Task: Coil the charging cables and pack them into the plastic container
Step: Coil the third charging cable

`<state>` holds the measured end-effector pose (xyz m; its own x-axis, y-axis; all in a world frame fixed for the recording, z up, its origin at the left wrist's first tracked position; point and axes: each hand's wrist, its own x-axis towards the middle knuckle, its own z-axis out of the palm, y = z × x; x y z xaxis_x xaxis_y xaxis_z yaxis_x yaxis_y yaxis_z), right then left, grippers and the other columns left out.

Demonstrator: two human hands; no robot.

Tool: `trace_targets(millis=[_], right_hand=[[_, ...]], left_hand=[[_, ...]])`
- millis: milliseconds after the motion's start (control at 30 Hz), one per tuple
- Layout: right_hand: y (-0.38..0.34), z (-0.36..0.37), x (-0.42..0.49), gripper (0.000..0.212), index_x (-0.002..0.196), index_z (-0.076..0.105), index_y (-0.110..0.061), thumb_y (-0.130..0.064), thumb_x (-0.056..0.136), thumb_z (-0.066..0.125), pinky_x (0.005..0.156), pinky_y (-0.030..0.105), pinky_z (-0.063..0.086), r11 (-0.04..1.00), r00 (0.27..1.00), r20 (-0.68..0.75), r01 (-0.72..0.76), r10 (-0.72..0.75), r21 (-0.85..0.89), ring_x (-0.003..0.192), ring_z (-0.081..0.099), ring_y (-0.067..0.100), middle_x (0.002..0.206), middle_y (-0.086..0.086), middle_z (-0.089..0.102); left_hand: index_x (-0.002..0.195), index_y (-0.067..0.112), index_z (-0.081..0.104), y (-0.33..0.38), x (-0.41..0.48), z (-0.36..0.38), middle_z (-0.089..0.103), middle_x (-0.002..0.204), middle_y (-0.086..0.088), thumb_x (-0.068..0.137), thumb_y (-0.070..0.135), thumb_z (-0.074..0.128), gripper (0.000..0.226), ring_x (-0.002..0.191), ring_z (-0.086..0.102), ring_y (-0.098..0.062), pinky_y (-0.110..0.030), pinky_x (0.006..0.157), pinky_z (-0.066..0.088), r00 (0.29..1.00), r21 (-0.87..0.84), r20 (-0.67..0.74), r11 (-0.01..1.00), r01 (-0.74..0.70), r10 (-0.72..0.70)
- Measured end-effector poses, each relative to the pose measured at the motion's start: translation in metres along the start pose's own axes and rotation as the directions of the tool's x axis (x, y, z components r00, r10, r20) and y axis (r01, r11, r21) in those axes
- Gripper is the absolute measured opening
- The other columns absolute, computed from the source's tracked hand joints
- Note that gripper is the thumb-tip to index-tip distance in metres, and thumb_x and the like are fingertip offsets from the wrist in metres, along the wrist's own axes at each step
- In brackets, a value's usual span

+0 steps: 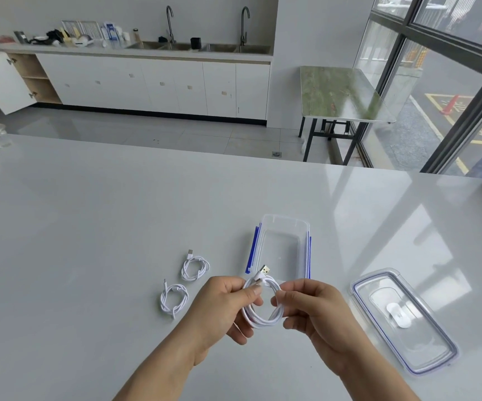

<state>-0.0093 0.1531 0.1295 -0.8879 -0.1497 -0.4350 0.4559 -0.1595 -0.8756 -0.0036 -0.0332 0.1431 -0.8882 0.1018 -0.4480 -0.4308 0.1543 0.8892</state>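
Gleaming grey table [118, 227] — kitchen sinks [199, 47] behind

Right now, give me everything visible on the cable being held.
The held cable is white and smooth, plastic-looking, wound into a round coil of several loops. A metal USB-A plug on a white housing sticks up from its top, pointing toward the clear container behind. The left hand pinches the coil just below the plug; the right hand grips the opposite side. It hangs above the table, touching only the hands.
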Motion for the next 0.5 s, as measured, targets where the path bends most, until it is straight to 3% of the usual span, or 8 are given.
trace_targets(millis=[133, 333, 500], right_hand=[[0.005, 0.005, 0.004, 0.003, 0.081, 0.073, 0.002, 0.003, 0.082, 0.071, 0.057, 0.030, 0.050, 0.999, 0.999, -0.050, 0.007, -0.005, 0.047, 0.058, 0.060, 0.022, 0.079, 0.020, 0.072], [0.010, 0.012, 0.010, 0.003, 0.082, 0.073, 0.005, 0.002, 0.082, 0.071, 0.058, 0.031, 0.052, 0.998, 0.994, -0.099, 0.056, -0.056, -0.003, 0.061, 0.059, 0.023, 0.077, 0.019, 0.072], [0.011, 0.017, 0.017, 0.004, 0.081, 0.074, 0.005, 0.002, 0.082, 0.071, 0.060, 0.031, 0.053, 0.998, 0.990, -0.125, 0.063, -0.064, -0.012, 0.061, 0.059, 0.024, 0.076, 0.019, 0.073]], left_hand=[[0.082, 0.008, 0.074, -0.004, -0.001, -0.005, 0.064, 0.064, -0.007, 0.092, 0.023, 0.067, 0.019, 0.058, 0.061, -0.025, -0.033, 0.053, 0.052, 1.000, -0.016, 0.018, 1.000, 0.005, -0.004], [0.088, 0.004, 0.074, -0.010, -0.008, -0.013, 0.069, 0.069, -0.008, 0.091, 0.026, 0.068, 0.023, 0.061, 0.063, -0.026, -0.035, 0.058, 0.053, 1.000, -0.080, 0.012, 0.997, 0.010, -0.009], [0.091, 0.009, 0.076, -0.024, -0.015, -0.025, 0.071, 0.073, -0.013, 0.091, 0.031, 0.067, 0.024, 0.061, 0.064, -0.026, -0.035, 0.057, 0.053, 0.997, -0.159, -0.060, 0.987, 0.034, -0.045]])
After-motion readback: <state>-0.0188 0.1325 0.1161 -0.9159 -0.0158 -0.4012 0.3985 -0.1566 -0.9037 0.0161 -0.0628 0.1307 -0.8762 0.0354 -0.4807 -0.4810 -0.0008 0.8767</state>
